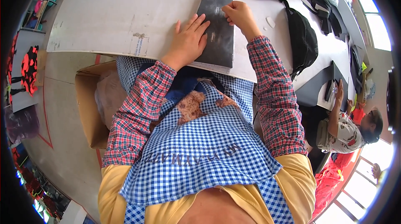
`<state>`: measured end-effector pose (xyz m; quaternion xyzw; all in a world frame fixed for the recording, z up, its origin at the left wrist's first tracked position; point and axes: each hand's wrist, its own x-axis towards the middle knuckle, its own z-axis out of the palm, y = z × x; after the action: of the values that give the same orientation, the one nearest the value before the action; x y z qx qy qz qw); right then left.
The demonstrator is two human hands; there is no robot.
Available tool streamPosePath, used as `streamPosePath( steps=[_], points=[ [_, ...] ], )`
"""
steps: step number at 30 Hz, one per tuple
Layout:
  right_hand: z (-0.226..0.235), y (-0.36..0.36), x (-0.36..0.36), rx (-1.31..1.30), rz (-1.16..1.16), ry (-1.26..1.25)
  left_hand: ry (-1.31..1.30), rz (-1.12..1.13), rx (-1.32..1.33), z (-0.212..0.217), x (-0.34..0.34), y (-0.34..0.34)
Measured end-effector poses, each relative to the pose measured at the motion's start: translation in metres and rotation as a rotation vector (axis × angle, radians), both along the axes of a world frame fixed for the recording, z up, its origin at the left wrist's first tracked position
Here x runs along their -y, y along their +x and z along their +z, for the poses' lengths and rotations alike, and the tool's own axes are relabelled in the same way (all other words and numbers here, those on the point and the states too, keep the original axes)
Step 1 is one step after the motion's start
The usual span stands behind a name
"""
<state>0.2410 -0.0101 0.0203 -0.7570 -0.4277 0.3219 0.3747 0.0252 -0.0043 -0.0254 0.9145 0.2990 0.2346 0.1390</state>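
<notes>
Looking down past the blue-and-white checked apron (200, 148) and the red plaid sleeves, you see both of the person's hands up on the pale worktable (125, 11), busy with a dark grey fabric panel (217, 36) that lies flat near the table's front edge, its near end just overhanging. The left hand (188, 42) is spread open, palm down, fingers resting on the panel's left edge to pin it. The right hand (239, 15) is curled at the panel's upper right edge, fingertips pinched on something there; what exactly, I cannot make out. My worry is that the panel could skew or slide toward the lap if the flat hand eases its pressure. Beside the person's left knee sits an open cardboard box (90, 111). Further along the table lies a black bag (303, 40), and beyond it another person (346, 130) sits working.
</notes>
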Motion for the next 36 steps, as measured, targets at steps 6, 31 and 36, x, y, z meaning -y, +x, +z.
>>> streamPosePath(
  steps=[6,31,36],
  points=[
    [-0.002,0.003,-0.020,0.155,0.025,-0.076,0.002,0.011,-0.011,-0.002,0.002,0.001],
    [-0.011,-0.002,-0.020,0.434,0.079,-0.009,-0.008,0.016,0.004,-0.002,0.003,-0.001],
    [-0.008,0.005,-0.009,0.334,0.138,-0.058,-0.019,0.005,0.007,-0.002,0.003,0.002]
  ],
)
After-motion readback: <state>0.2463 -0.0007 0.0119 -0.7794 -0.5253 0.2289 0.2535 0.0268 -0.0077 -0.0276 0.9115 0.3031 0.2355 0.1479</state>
